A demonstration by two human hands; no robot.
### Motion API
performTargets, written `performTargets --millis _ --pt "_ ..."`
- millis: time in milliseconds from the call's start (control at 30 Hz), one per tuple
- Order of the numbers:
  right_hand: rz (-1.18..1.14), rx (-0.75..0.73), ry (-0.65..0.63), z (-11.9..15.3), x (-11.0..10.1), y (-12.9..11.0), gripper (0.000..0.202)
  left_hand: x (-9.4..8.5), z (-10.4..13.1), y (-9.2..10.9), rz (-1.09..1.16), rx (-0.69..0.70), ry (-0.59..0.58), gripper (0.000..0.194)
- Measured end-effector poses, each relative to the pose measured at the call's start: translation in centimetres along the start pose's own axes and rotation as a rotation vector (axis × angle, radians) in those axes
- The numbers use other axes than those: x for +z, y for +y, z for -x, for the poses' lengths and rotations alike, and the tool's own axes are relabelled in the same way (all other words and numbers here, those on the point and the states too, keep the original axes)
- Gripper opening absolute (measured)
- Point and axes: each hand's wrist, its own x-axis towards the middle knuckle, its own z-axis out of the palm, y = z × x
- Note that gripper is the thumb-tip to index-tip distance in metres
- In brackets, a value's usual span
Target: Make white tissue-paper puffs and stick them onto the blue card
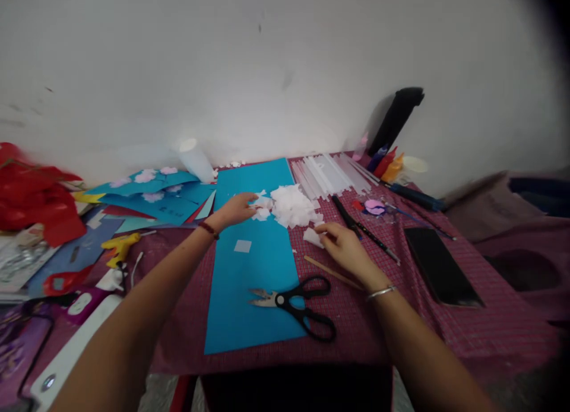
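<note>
While at white paper [312, 238], right hand [345, 247] well apart from coloured bottles [386, 164].

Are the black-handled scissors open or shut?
Open, slightly: the scissors' blade tips stand apart, with a gap between them.

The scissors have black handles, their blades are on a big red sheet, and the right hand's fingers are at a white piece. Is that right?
Not quite: the big sheet is blue, not red, as the head view shows. The scissors do have black handles and blades on it, and the right hand has its fingers at a white piece.
</note>
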Motion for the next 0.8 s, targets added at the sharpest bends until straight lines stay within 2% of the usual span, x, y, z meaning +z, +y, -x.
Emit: performTargets --millis 133,233,300,433,633,733,800 --pt "0.005 0.022 0.027 -0.3 -0.9 0.9 0.025 0.5 5.2 -1.1 -0.059 0.015 -0.220 0.034" --pt "0.029 0.010 0.010 -0.4 -1.3 1.0 0.025 1.6 7.3 -1.4 -0.110 -0.003 -0.227 0.036" --pt "0.035 0.006 0.011 -0.3 -1.2 1.1 0.025 2.4 7.5 -1.6 -0.140 -0.044 -0.210 0.031" --pt "0.049 0.034 0.034 -0.3 -1.2 1.5 0.026 3.2 7.0 -2.0 -0.172 -0.088 -0.240 0.007" --pt "0.137 0.121 0.035 -0.5 -1.8 1.7 0.024 4.1 7.6 -1.2 -0.248 -0.038 -0.181 0.008" --pt "0.179 0.135 -0.013 -0.5 -1.7 1.4 0.022 3.4 7.1 0.2 -0.269 0.032 -0.139 0.009" --pt "0.199 0.121 -0.061 -0.4 -1.5 1.0 0.022 2.3 5.6 1.7 -0.277 0.077 -0.083 0.010"
